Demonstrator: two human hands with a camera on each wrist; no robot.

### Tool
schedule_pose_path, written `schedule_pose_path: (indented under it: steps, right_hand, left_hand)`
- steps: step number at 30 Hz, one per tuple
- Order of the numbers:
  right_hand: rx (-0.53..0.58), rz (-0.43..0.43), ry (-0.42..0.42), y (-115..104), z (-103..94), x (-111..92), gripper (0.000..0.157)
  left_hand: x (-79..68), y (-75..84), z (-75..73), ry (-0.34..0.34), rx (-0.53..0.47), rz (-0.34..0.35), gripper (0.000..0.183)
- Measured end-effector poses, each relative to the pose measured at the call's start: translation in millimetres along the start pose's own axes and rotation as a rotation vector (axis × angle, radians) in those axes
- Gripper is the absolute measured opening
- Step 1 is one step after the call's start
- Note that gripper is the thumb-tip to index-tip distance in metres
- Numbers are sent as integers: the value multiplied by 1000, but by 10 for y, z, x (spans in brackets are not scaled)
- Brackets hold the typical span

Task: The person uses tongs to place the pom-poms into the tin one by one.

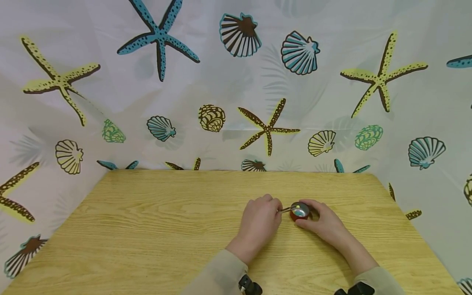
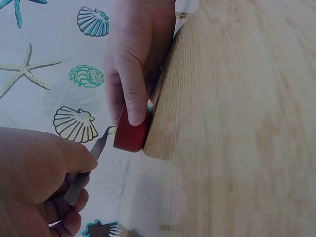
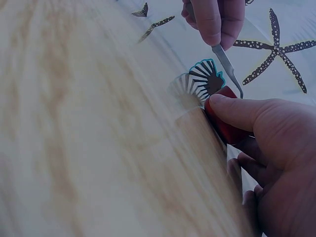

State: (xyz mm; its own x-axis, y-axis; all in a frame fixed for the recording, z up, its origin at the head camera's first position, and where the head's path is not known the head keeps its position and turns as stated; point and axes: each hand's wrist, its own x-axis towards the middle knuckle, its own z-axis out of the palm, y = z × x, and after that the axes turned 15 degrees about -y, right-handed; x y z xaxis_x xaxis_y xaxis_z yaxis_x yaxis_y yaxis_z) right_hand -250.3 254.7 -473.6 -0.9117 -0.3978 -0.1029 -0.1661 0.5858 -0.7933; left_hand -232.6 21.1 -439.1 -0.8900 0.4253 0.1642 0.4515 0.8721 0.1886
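Note:
My left hand (image 1: 259, 219) pinches a pair of metal tweezers (image 2: 88, 175) with bent tips, pointing to the right. Their tips reach over a small round red dish (image 2: 132, 133) with a shiny silvery inside. At the tips shows a tiny yellow piece (image 2: 113, 130). My right hand (image 1: 326, 225) grips the dish by its side, thumb on the near wall and fingers round the far side. In the right wrist view, the thumb lies along the red wall (image 3: 227, 123) and the tweezers' bent end is right at the rim.
The dish stands on a light wood-grain table (image 1: 147, 237), right of its middle. Behind the table and along its sides hangs a white cloth (image 1: 206, 86) printed with starfish and shells. Black wrist cameras sit on both beige sleeves (image 1: 221, 272).

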Motion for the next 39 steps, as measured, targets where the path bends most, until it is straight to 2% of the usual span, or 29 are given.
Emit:
schedule_pose_path:
  steps: [10, 24, 30, 39]
  right_hand:
    - [-2, -11, 0, 6, 0, 4, 68]
    - [-11, 6, -4, -21, 6, -2, 70]
    - [-16, 7, 0, -20, 11, -22, 71]
    - [-15, 7, -9, -28, 17, -22, 72]
  left_hand:
    - [12, 0, 26, 18, 7, 12, 4]
    - [-41, -87, -83, 12, -2, -23, 4]
    - [-89, -170, -102, 51, -12, -32, 4]
    - [-185, -393, -114, 109, -56, -77, 5]
